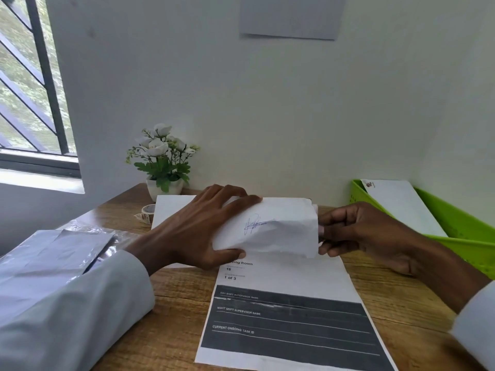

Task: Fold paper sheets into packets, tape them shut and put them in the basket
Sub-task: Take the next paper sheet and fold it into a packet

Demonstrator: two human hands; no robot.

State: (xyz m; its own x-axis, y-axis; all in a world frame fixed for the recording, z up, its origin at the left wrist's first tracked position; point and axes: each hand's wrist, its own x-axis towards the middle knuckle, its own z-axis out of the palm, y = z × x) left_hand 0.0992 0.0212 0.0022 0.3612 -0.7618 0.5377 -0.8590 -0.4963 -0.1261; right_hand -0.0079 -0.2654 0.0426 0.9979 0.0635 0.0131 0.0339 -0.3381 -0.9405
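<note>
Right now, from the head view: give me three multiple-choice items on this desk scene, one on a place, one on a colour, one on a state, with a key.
1. Where does the small roll of tape lie?
A. In the basket
B. On the wooden table, beside the white flower pot
C. On the printed form sheet

2. What colour is the plastic basket?
A. Green
B. Blue
C. Red

3. How is the folded white paper packet held?
A. Lying untouched
B. By the left hand only
C. By both hands, the right hand at its end

Key: B, the roll sits by the pot; A, bright green walls; C, both hands grip it.
</note>
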